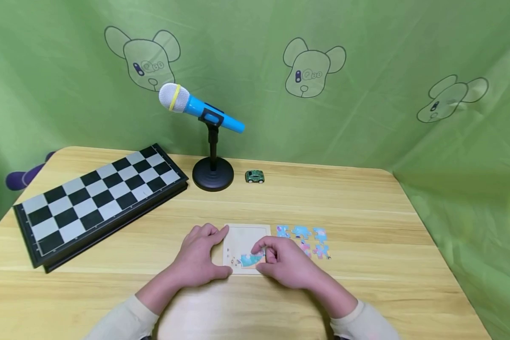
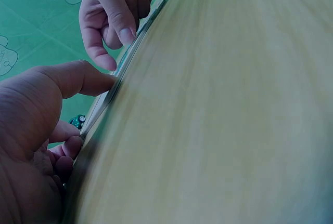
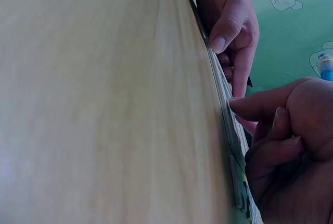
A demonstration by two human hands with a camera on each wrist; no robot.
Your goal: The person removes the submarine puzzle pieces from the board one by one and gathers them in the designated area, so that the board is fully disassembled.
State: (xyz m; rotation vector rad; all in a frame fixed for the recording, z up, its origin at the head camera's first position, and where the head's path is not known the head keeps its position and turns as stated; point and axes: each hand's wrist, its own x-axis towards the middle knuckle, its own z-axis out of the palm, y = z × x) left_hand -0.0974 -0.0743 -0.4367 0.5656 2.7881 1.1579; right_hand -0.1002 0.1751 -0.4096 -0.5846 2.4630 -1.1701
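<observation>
A small puzzle board (image 1: pixel 246 236) with a pale raised rim lies flat on the table. My left hand (image 1: pixel 201 257) holds it by the left side, index finger at the far corner and thumb at the near one. Joined pieces with turquoise and orange printing (image 1: pixel 250 260) fill the lower right of the board. Over these, my right hand (image 1: pixel 286 262) has thumb and index finger bent around a puzzle piece (image 1: pixel 261 255), which the hand partly covers; its other fingers are curled in. Right of the board lie several loose blue and pink pieces (image 1: pixel 301 231), some behind the right hand.
A folded checkered game board (image 1: pixel 106 193) takes up the table's left side. At the back stand a blue toy microphone (image 1: pixel 214 115) on a black stand (image 1: pixel 213 174) and a small green toy car (image 1: pixel 254 176). Green printed cloth (image 1: pixel 246 56) hangs behind the wooden table (image 1: pixel 365 203).
</observation>
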